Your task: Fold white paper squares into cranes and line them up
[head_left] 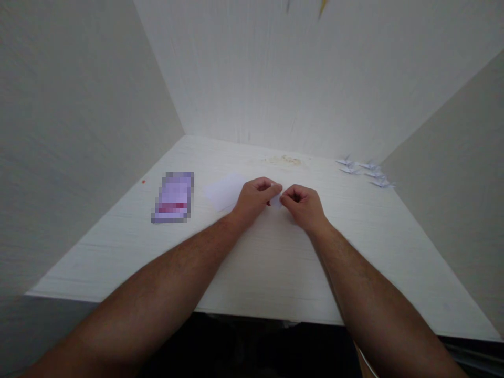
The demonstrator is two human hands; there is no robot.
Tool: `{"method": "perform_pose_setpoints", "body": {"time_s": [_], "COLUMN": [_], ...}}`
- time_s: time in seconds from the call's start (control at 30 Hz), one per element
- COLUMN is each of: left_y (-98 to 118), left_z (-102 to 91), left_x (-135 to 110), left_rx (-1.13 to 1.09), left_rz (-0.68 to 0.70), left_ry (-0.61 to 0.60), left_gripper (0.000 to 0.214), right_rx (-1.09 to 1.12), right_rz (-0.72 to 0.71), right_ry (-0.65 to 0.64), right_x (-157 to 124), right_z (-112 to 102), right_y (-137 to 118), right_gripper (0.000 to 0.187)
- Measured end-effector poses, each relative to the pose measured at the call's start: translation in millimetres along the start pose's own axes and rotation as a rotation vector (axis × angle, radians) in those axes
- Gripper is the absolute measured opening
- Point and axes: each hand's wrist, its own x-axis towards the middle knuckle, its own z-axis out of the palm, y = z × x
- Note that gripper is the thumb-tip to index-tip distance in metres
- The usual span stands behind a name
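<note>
Head cam: L hand [258,198] pinches a small white paper pc [276,202] btwn thumb & fingers, ctr of frame; R hand [305,206] has thumb & index closed on its right edge, fold detail too small to tell. Main risk, I'd say: uneven pull btwn the two pinches cld tear the pc or crease it crooked, esp. w/ fingertips covering most of it. White sheets [224,192] lie just left of L hand, so a wrist shift cld drag them. Folded paper figures [364,170], right of frame above mid-height, look light; a wide R-arm swing might scatter them. Pixelated purple item [173,197], left of ctr: well apart, low risk.
</note>
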Motion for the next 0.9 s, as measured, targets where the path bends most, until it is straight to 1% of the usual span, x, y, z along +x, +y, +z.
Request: {"method": "perform_pose_setpoints", "body": {"time_s": [0.1,0.33,0.5,0.63,0.73,0.8,0.9], "left_y": [1.8,-3.2,-1.0,-0.4,0.1,1.2,3.0], "left_z": [1.6,5.7,7.6,5.5,4.2,4.5,6.0], "left_x": [-1.6,-2.0,-2.8,0.1,1.3,0.6,-1.2], "left_rx": [0.018,-0.168,-0.227,-0.218,-0.244,-0.265,-0.228], "left_rz": [-0.038,-0.060,-0.060,-0.043,-0.081,-0.108,-0.097], "left_ry": [-0.041,0.011,0.030,0.037,0.019,-0.004,-0.003], "left_gripper": [0.018,0.019,0.019,0.029,0.040,0.037,0.021], "right_rx": [0.008,0.043,0.054,0.006,0.027,0.051,0.057], "right_rz": [-0.011,-0.042,-0.069,-0.068,-0.056,-0.040,-0.015], "right_ry": [0.040,0.019,0.004,-0.010,0.003,0.041,0.085], "right_x": [-0.4,-0.6,-0.9,-2.2,-2.0,-1.1,0.4], "right_z": [1.3,1.8,2.0,4.1,5.5,5.5,4.3], "right_y": [-0.2,-1.7,-0.8,-0.3,-0.3,0.0,1.2], "right_gripper": [0.019,0.020,0.017,0.014,0.013,0.013,0.014]}}
